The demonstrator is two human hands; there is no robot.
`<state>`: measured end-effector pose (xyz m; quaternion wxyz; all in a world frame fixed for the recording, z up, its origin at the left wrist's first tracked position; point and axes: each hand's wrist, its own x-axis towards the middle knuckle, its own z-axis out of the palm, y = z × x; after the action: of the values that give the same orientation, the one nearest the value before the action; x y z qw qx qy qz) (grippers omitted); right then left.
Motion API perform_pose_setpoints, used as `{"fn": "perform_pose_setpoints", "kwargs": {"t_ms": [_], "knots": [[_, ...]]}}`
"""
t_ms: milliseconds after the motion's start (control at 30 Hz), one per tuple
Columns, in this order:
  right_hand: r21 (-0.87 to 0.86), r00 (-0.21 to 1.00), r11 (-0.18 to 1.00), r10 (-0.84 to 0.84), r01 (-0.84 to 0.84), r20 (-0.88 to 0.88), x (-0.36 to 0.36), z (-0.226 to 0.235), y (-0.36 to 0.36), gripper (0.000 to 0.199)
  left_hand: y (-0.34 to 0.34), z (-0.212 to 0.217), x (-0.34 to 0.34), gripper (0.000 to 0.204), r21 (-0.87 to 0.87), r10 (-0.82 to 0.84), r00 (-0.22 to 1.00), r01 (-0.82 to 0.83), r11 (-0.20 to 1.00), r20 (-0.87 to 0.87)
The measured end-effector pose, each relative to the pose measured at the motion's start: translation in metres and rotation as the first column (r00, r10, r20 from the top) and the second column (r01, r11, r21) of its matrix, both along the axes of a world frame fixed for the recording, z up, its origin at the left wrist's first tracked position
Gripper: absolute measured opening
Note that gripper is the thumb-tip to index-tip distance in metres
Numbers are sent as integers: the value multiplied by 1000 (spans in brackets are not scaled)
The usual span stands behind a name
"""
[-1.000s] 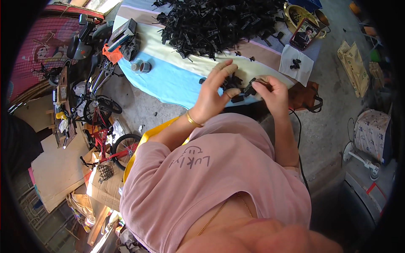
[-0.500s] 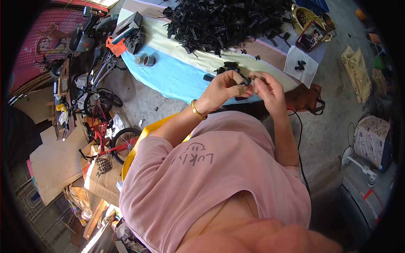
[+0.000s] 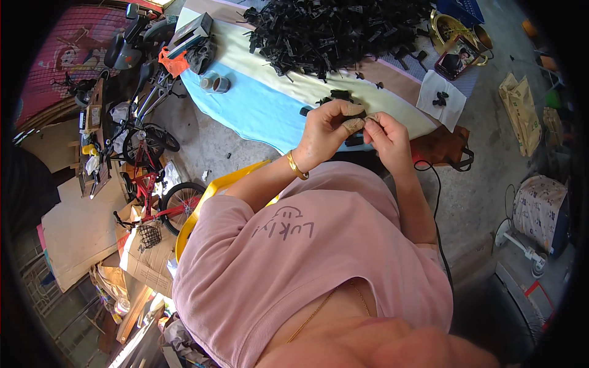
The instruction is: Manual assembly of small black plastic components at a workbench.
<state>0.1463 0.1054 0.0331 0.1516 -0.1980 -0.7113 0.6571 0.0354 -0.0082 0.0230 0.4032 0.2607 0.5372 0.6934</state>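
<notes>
Apparently, left hand (image 3: 327, 130) pinches black part (image 3: 360, 115)

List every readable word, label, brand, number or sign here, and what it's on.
Pink sweatshirt: large dark lettering with a smiley; legible, but I don't copy wording.
Brown paper bag: green print, too small to read.
Cardboard box: faint dark print, too small to read.
Phone: no legible text.
Pile of black parts: no legible markings.

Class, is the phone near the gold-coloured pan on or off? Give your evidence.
On: the phone displays a picture of a person.
</notes>
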Motion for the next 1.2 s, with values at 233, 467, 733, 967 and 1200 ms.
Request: {"fn": "perform_pose_setpoints", "kwargs": {"t_ms": [233,467,733,967,1200], "knots": [[-85,980,993,96,-82,176,-12,-40,16,16,1,-27,-15,17,-181,-32,863,-70,981,-504],[392,975,915,-168,100,146,-71,-79,62,33,1,-79,-15,41,-255,0,653,-297,920,-758],[716,936,698,-266,22,231,-124,-115,60,24,0,-79,-18,36,-237,-60,528,-274,932,-847],[764,991,633,-114,124,-66,-85,-70,45,13,-11,-89,-53,50,-221,276,903,-358,907,-329],[848,996,530,69,8,-52,-40,-33,18,10,5,-25,-58,91,-401,-170,740,-145,905,-650]]}}
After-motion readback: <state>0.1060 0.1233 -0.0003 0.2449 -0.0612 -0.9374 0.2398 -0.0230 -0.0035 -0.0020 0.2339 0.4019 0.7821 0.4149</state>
